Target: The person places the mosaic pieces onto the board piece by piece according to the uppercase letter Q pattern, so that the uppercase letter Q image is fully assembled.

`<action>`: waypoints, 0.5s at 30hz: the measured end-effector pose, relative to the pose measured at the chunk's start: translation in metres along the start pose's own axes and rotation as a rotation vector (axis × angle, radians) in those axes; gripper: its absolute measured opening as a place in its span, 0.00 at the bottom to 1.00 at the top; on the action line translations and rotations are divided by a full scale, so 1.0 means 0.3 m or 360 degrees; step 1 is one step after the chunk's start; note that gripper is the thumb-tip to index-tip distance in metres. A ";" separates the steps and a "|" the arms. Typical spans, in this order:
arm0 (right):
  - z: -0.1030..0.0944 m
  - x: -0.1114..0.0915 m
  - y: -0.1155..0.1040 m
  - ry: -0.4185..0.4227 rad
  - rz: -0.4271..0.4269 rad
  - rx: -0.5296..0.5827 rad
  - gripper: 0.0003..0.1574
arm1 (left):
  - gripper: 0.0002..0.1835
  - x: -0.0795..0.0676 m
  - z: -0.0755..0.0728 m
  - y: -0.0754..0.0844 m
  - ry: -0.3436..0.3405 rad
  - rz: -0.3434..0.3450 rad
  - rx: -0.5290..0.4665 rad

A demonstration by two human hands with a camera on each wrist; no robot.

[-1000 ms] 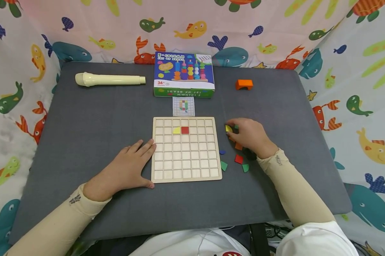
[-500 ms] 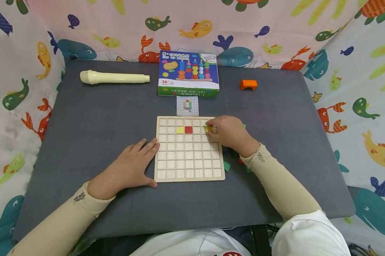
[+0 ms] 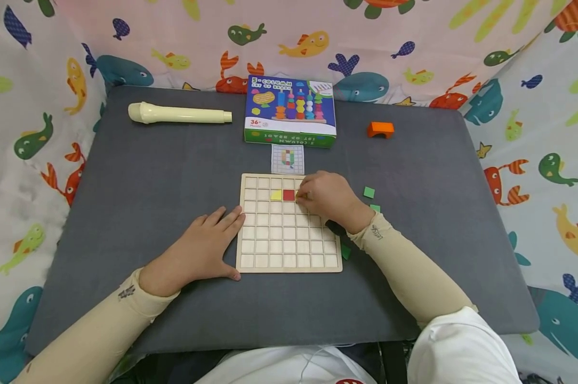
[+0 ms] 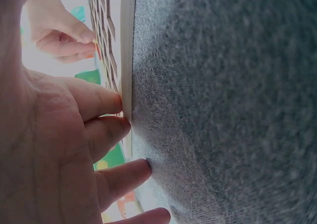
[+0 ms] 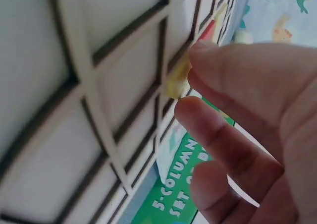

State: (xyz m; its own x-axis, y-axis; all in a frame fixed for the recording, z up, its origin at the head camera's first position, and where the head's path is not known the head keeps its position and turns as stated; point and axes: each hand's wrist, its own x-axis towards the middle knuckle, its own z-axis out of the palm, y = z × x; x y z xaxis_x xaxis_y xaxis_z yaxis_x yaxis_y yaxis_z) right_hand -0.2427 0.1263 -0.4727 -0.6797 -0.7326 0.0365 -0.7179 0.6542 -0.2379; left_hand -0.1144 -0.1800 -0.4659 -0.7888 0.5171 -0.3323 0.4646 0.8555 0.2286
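A wooden grid board (image 3: pixel 289 261) lies on the table, with a yellow tile (image 3: pixel 276 195) and a red tile (image 3: pixel 288 195) side by side in its second row. My left hand (image 3: pixel 198 250) rests at the board's left edge, fingers spread and fairly straight, fingertips touching the rim in the left wrist view. Over the upper right of the board, my right hand (image 3: pixel 332 198) pinches another yellow tile (image 5: pixel 177 80) between thumb and fingers, just right of the red one. The fingers hide most of this tile in the head view; in the right wrist view it looks tilted and blurred.
A small pattern card (image 3: pixel 287 159) lies between the board and a bead-set box (image 3: pixel 290 111). Green tiles (image 3: pixel 369 192) lie right of the board, partly behind my right arm. A cream microphone-shaped object (image 3: pixel 179 113) and an orange arch block (image 3: pixel 380 129) are farther back.
My right hand has carried the yellow tile leftward from the loose pieces onto the board, beside the red tile. My left hand has stayed at the board's edge. The head view has shifted slightly.
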 end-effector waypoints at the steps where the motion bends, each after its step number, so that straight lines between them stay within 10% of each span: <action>1: -0.008 -0.003 0.001 0.0000 0.0003 0.0001 0.06 | 0.72 0.001 -0.001 0.001 0.0003 0.0001 0.0002; 15: -0.157 -0.206 0.196 0.0005 0.0544 -0.0070 0.11 | 0.72 0.010 0.014 -0.005 0.0004 0.0007 -0.0012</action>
State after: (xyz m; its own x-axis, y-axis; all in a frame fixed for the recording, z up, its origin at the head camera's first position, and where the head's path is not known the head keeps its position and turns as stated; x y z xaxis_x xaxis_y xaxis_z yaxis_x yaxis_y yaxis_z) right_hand -0.2502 0.2189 -0.4431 -0.8825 -0.4691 -0.0349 -0.4543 0.8692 -0.1951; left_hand -0.1159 -0.1795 -0.4711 -0.7877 0.5208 -0.3290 0.4650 0.8530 0.2371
